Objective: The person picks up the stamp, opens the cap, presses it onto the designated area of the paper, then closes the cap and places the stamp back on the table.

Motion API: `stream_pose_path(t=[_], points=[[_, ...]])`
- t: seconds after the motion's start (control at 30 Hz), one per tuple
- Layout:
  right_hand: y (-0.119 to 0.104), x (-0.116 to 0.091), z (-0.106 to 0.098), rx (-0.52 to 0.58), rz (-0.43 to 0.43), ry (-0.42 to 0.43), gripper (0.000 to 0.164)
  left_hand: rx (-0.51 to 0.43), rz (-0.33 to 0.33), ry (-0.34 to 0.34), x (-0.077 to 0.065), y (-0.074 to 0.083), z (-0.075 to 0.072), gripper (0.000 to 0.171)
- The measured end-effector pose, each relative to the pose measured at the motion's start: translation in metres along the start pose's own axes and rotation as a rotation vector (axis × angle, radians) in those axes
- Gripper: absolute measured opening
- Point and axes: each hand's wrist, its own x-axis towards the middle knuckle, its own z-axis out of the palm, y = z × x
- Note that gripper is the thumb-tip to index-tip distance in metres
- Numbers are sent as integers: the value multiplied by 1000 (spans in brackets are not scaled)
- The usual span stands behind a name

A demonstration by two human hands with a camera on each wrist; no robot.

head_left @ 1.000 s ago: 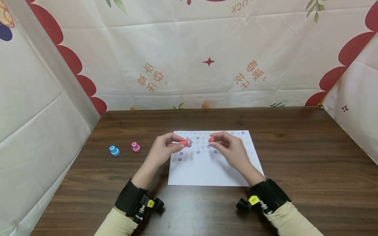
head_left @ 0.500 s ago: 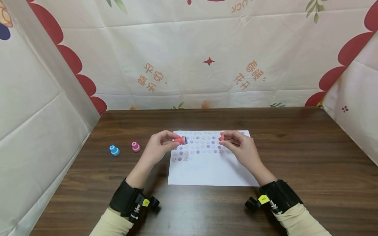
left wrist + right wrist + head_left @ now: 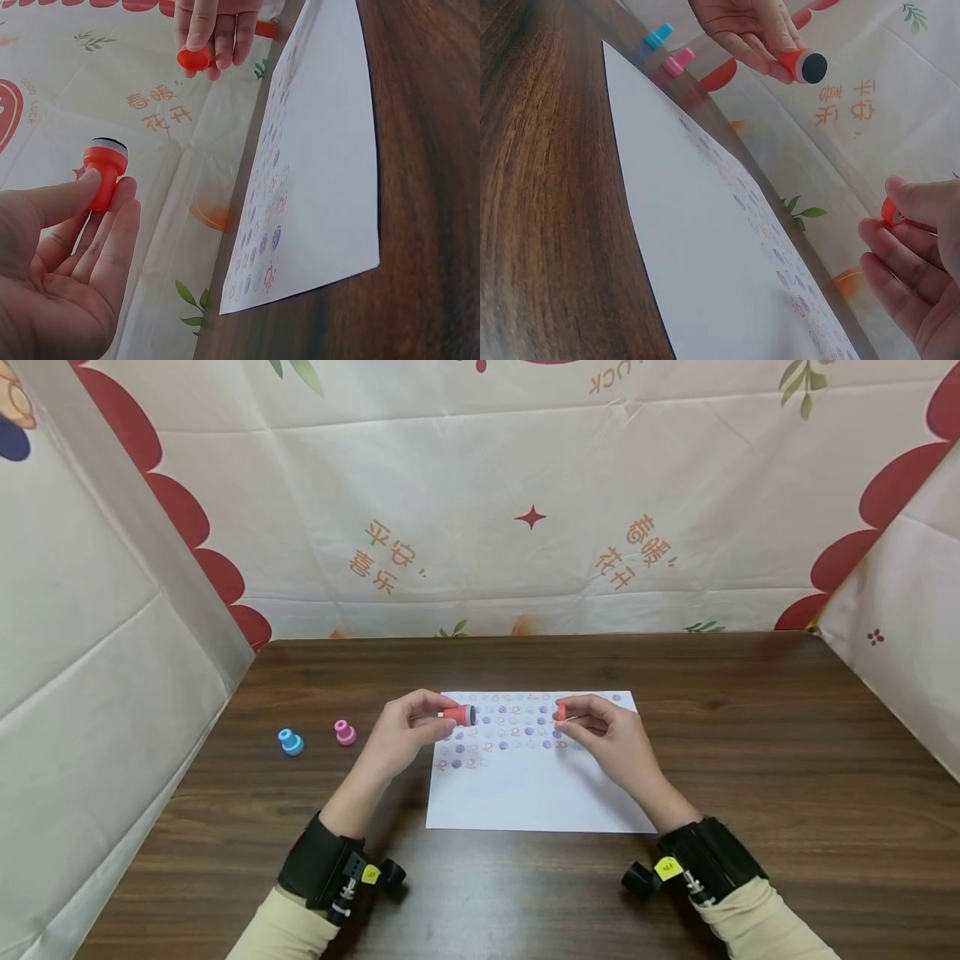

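Note:
My left hand [image 3: 408, 727] pinches a red stamp [image 3: 105, 172] by its handle between thumb and fingers, its dark stamping face bare. In the head view that face points right, toward the other hand. My right hand [image 3: 611, 735] pinches the small red stamp cap [image 3: 890, 211], apart from the stamp; its hollow side shows in the left wrist view. Both hands are raised over a white sheet of paper [image 3: 525, 797]. Rows of small purple, red and pale blue stamped prints [image 3: 503, 745] cover the sheet's far part, with a shorter row at the left below them.
A blue stamp [image 3: 291, 742] and a pink stamp [image 3: 345, 733] stand on the brown wooden table [image 3: 225, 852], left of the paper. A printed white cloth [image 3: 480, 527] hangs behind the table and along its sides.
The hands have moved apart, the left one with the stamp a little left, the right one with the cap to the right. Over the last half second they have hardly moved.

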Motion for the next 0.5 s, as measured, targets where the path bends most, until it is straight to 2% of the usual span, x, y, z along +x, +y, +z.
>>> stream_pose_path(t=[0.17, 0.5], points=[[0, 0, 0, 1, -1, -8, 31, 7, 26, -16, 0, 1, 1, 22], [0, -2, -1, -7, 6, -11, 31, 12, 3, -34, 2, 4, 7, 21]])
